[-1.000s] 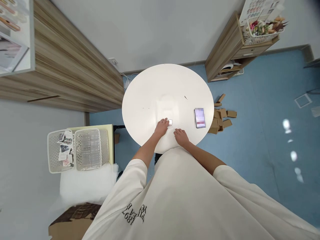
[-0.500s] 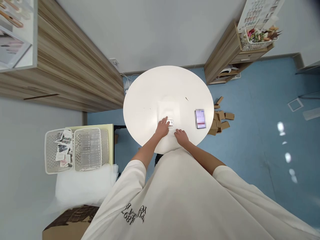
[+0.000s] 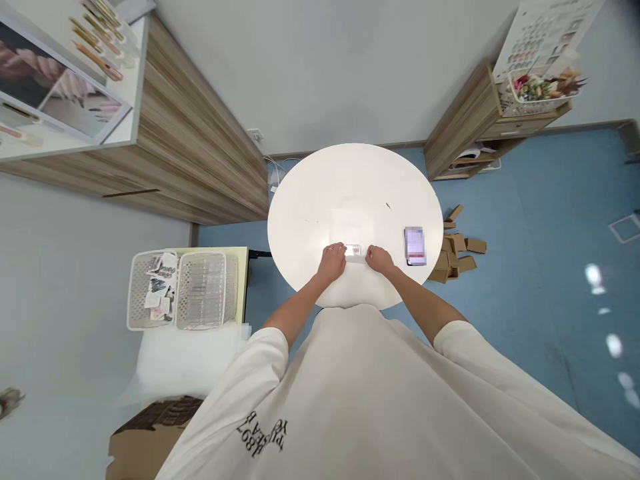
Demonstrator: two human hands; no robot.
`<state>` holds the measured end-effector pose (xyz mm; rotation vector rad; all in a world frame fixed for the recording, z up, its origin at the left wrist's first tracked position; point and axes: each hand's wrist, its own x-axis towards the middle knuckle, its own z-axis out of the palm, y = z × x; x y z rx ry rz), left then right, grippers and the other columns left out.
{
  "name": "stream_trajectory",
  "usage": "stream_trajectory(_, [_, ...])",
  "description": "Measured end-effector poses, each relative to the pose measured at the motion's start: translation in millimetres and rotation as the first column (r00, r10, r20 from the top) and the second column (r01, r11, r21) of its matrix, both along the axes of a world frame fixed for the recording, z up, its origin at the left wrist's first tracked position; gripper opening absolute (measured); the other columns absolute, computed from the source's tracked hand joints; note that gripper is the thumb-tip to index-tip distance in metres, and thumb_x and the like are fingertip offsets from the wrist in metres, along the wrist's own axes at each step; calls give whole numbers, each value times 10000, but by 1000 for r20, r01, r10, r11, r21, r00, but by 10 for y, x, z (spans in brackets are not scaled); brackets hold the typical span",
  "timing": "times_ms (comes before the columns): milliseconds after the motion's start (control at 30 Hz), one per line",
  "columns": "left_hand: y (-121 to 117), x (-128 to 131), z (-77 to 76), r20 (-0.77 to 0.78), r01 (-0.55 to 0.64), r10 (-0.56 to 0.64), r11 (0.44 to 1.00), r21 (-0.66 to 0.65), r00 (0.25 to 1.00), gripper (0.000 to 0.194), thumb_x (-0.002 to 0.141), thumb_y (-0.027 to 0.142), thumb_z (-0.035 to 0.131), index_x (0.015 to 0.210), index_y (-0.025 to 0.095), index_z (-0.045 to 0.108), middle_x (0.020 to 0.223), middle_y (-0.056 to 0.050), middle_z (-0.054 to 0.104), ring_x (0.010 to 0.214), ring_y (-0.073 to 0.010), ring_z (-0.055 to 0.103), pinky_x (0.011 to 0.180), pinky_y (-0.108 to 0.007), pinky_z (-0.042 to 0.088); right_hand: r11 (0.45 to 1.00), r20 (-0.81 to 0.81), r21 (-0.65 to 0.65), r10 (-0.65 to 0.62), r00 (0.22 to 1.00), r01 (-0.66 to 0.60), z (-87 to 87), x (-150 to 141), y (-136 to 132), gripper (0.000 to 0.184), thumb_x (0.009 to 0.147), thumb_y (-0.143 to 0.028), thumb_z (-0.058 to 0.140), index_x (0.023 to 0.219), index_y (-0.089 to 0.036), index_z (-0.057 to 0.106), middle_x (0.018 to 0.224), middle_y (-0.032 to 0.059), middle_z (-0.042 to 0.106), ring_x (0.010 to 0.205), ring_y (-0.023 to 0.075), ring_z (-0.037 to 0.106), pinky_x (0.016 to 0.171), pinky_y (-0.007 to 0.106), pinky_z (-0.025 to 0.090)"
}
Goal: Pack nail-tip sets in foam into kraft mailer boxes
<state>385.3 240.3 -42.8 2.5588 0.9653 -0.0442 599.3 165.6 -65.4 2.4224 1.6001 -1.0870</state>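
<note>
Two hands: left hand [image 3: 332, 262] is bending over one end of a small case [image 3: 353, 251]; right hand [image 3: 379, 259] is curling by the other; whether either is pinching, I cannot tell;
Small case: lying near frame centre; seeming light, stiff, slippery;
Case ends: suiting gentle fingertips.

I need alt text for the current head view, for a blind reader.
The left hand and right hand flank a small transparent rectangular case on a round white table; a black-edged rectangular device, screen pixelated, lies to the right.
</note>
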Motion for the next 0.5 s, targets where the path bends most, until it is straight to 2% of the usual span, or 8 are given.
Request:
stream_trajectory(100, [-174,9,6,-44,215,-215,977,-2,976,363,934,122,435,1258,199,581,1333,-127,589,1240,-284,529,1055,-452,383,1000,20,0,1,1000,-1,-44,11,75,102,960,-201,484,996,-211,579,925,66,684,799,216,607,662,297,358])
stream_trajectory(167, [-259,24,-51,-84,295,-296,955,-23,952,369,908,82,443,1223,196,596,1293,-127,605,1206,-276,545,1024,-430,396,1000,38,0,19,999,-19,-64,13,108,98,962,-187,478,986,-209,570,902,65,684,786,216,610,664,299,345])
stream_trajectory(233, [-292,47,-141,-106,303,-304,953,-24,947,398,885,55,447,1235,186,585,1336,-130,584,1234,-272,534,1032,-419,386,999,51,-4,35,998,-35,-79,14,133,104,969,-178,467,990,-206,565,898,68,685,787,218,613,673,301,337])
stream_trajectory(400, [-208,107,-369,-136,221,-222,975,-20,965,530,846,30,480,1350,191,503,1509,-145,463,1398,-286,414,1117,-444,308,999,69,0,38,997,-38,-105,-11,133,153,999,-185,413,1028,-197,562,920,84,681,812,230,613,720,316,343])
stream_trajectory(500, [-139,126,-447,-143,198,-204,979,-54,969,545,843,20,487,1357,201,492,1546,-145,424,1405,-287,402,1099,-430,326,996,87,90,-4,996,-4,-94,-64,38,194,1014,-216,391,1104,-184,559,1007,109,669,891,248,598,778,336,364])
